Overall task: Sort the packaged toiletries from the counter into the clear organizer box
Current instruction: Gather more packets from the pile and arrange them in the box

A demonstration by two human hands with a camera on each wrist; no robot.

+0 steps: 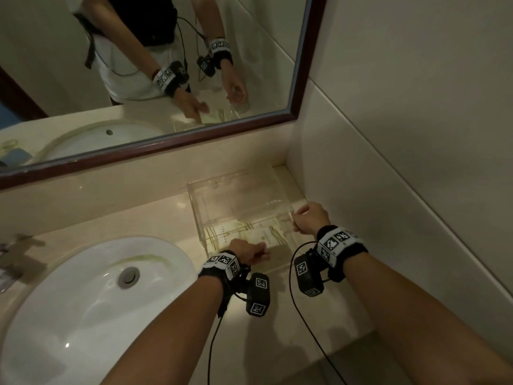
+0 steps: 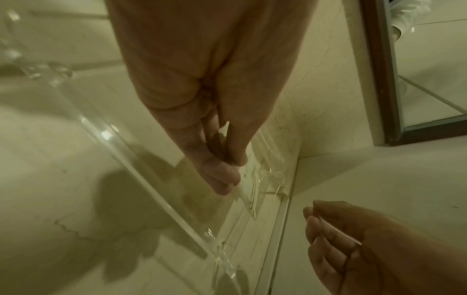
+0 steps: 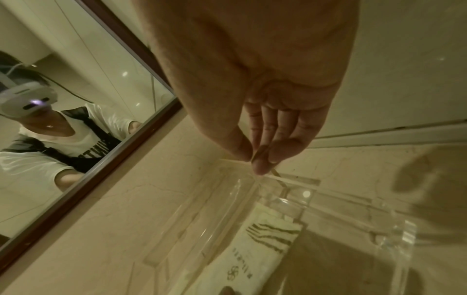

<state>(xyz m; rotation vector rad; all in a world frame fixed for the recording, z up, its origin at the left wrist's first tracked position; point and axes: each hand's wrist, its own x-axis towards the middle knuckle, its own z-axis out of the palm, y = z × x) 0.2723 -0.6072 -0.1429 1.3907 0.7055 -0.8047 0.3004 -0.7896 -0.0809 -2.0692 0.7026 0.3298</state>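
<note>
The clear organizer box (image 1: 239, 196) stands in the counter's back right corner. White packets (image 1: 258, 236) with a green pattern lie flat in its near end, and one packet (image 3: 255, 249) shows through the clear wall (image 3: 290, 199). My left hand (image 1: 249, 252) is at the box's near edge, thumb and fingertips (image 2: 227, 179) closed on a clear panel edge (image 2: 141, 165). My right hand (image 1: 305, 218) pinches the box's clear right-hand edge between thumb and fingers (image 3: 260, 159). The same right hand (image 2: 341, 239) appears with a thin clear edge across its curled fingers.
A white oval sink (image 1: 91, 295) fills the counter to the left, with a metal tap (image 1: 16, 254) at the far left. A dark-framed mirror (image 1: 166, 145) runs along the back. A tiled wall (image 1: 416, 134) closes the right side. The beige counter (image 1: 319, 323) continues toward me.
</note>
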